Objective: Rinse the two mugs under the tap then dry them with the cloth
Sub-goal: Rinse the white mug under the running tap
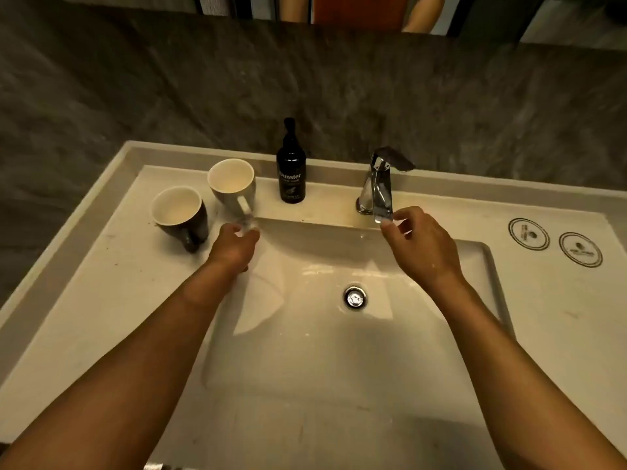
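Two mugs stand on the counter left of the basin: a dark mug [176, 212] and, behind it, a grey mug [232, 184] whose handle points toward me. My left hand [237, 245] has its curled fingertips on the end of that handle, which is blurred. My right hand [420, 245] hovers over the basin with loosely curled fingers. Its thumb and forefinger are at the tip of the chrome tap [380, 188]. No water is seen running, and no cloth is in view.
A dark pump bottle [291, 174] stands on the ledge between the grey mug and the tap. The white basin [441, 351] has a chrome drain [354, 297]. Two round coasters [528, 234] [580, 250] lie on the counter at the right. A grey wall rises behind.
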